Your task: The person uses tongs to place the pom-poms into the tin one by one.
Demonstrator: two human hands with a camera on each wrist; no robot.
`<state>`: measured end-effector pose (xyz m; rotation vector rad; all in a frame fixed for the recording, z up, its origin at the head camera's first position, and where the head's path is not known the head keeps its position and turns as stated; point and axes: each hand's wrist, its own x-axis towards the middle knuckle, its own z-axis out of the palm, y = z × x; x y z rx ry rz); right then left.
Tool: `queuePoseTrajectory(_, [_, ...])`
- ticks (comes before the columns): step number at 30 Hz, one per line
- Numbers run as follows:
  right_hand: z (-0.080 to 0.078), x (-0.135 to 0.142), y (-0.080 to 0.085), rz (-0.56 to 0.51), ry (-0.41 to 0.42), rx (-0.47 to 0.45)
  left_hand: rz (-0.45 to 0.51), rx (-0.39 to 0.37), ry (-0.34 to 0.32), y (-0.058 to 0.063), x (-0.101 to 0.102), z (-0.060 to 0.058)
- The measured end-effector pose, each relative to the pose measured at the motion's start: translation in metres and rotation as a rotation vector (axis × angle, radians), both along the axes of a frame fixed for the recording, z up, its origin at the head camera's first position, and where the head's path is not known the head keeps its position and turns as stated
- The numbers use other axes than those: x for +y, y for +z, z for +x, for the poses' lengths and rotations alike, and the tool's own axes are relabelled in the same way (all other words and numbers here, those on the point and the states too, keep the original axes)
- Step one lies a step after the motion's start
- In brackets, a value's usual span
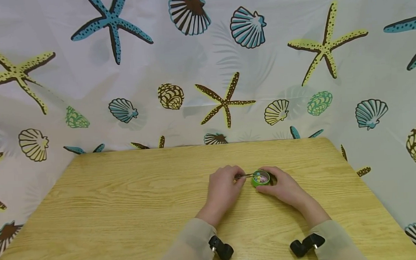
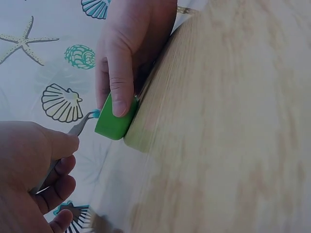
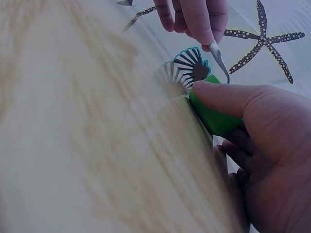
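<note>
My left hand (image 1: 226, 187) pinches a pair of metal tweezers (image 1: 245, 176), their bent tips over the rim of a small round green container (image 1: 256, 183). Inside the container lie several small beads (image 1: 260, 178) in blue, yellow and pink. In the left wrist view a small blue bead (image 2: 95, 113) shows at the tips of the tweezers (image 2: 79, 127), beside the green wall. My right hand (image 1: 284, 187) grips the container from the right, thumb on its near side, as the right wrist view also shows. The container's far side is hidden there.
The container stands on a wooden table (image 1: 127, 212). Behind the table hangs a white cloth (image 1: 148, 70) printed with starfish and shells, which also runs along both sides. A black wrist device (image 1: 221, 249) sits at the left sleeve, another black device (image 1: 307, 245) at the right.
</note>
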<state>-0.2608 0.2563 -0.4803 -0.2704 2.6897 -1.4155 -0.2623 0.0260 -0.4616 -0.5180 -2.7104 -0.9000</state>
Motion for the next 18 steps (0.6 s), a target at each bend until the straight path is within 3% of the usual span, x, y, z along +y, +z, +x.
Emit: queuePoseTrajectory(18, [-0.0016, 0.0000, -0.0023, 0.000, 0.004, 0.012, -0.026, -0.011, 0.035, -0.0053, -0.0007, -0.0026])
